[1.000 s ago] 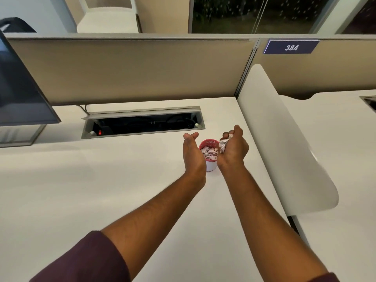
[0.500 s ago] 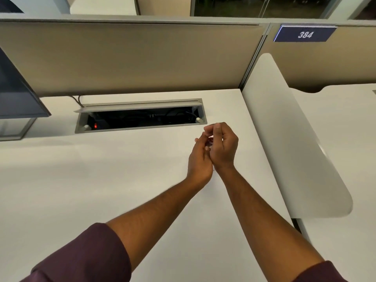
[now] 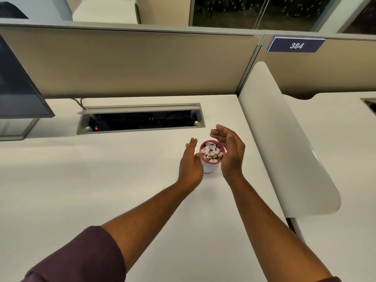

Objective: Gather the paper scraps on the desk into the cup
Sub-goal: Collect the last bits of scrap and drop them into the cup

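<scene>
A small white cup (image 3: pixel 210 167) with a red rim stands upright on the white desk (image 3: pixel 81 180). Crumpled pink and yellowish paper scraps (image 3: pixel 212 153) fill it to the brim. My left hand (image 3: pixel 190 163) is open on the cup's left side, fingers straight, thumb close to or touching its wall. My right hand (image 3: pixel 230 151) is open and cupped on the cup's right side, fingers curling over its far rim, nothing in it. No loose scraps show on the desk.
An open cable tray (image 3: pixel 140 119) is sunk into the desk behind the cup. A monitor (image 3: pixel 18 92) stands at the far left. A white curved divider (image 3: pixel 284 143) borders the desk on the right, a beige partition (image 3: pixel 132 62) at the back.
A second ago my right hand held scraps above the cup. Then both hands closed together over it. Now they have parted to its sides and the scraps lie in the cup.
</scene>
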Available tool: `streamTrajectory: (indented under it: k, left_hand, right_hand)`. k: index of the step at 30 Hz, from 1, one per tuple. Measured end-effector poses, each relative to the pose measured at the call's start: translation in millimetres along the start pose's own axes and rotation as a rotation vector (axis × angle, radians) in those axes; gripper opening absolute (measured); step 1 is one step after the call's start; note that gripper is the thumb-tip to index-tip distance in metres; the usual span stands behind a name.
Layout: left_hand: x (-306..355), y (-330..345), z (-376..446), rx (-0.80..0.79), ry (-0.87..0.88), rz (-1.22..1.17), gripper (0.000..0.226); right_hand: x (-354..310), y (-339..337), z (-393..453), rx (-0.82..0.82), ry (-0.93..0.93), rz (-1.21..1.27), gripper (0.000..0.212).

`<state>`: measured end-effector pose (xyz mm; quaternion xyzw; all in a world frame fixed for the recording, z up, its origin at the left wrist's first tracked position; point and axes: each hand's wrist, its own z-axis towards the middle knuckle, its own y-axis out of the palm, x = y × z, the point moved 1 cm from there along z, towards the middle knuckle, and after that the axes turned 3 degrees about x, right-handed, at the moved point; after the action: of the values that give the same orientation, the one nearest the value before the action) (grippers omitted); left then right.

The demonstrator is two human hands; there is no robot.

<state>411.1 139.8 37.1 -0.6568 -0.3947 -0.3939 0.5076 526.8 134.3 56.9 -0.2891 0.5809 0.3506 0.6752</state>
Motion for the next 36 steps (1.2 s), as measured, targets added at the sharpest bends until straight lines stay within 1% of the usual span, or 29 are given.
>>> streamTrajectory:
  k: [3, 7, 12, 15, 19, 21, 23, 25, 27, 29, 31, 33, 36]
  left_hand:
    - [-21, -20, -13, 0.029, 0.027, 0.006, 0.052]
    - [-70, -65, -43, 0.082, 0.047, 0.016, 0.051]
    - [-123, -125, -77, 0.168, 0.034, 0.113, 0.052]
    - [-142, -160, -92, 0.211, 0.047, 0.144, 0.052]
    - [-168, -205, -119, 0.249, 0.026, 0.186, 0.051]
    - [-182, -228, -134, 0.266, 0.018, 0.208, 0.049]
    - [-198, -257, -149, 0.302, -0.001, 0.226, 0.046]
    - [-211, -284, -161, 0.345, -0.004, 0.263, 0.045]
    - [-226, -319, -170, 0.371, 0.001, 0.290, 0.044]
    - [-235, -337, -170, 0.367, 0.030, 0.331, 0.044]
    - [-258, -386, -183, 0.377, 0.014, 0.410, 0.044]
    - [-270, -402, -181, 0.340, 0.023, 0.482, 0.046]
    - [-294, -441, -185, 0.245, 0.020, 0.635, 0.051]
  right_hand:
    - [1, -10, -10, 0.091, -0.017, -0.041, 0.042]
    - [4, -18, -37, 0.134, -0.072, -0.115, 0.035]
    - [6, -4, -86, 0.102, -0.210, -0.259, 0.023]
    - [13, 14, -121, 0.034, -0.177, -0.317, 0.022]
    - [24, 43, -171, -0.113, -0.014, -0.398, 0.023]
    - [29, 59, -198, -0.227, 0.044, -0.429, 0.021]
    - [30, 80, -230, -0.348, 0.061, -0.455, 0.021]
    - [35, 100, -260, -0.467, 0.042, -0.520, 0.025]
    - [36, 126, -292, -0.573, -0.018, -0.617, 0.035]
    - [41, 137, -307, -0.631, -0.009, -0.667, 0.045]
    - [37, 180, -342, -0.720, -0.034, -0.692, 0.052]
    - [36, 192, -356, -0.782, -0.073, -0.713, 0.055]
    - [27, 233, -389, -0.902, -0.199, -0.743, 0.054]
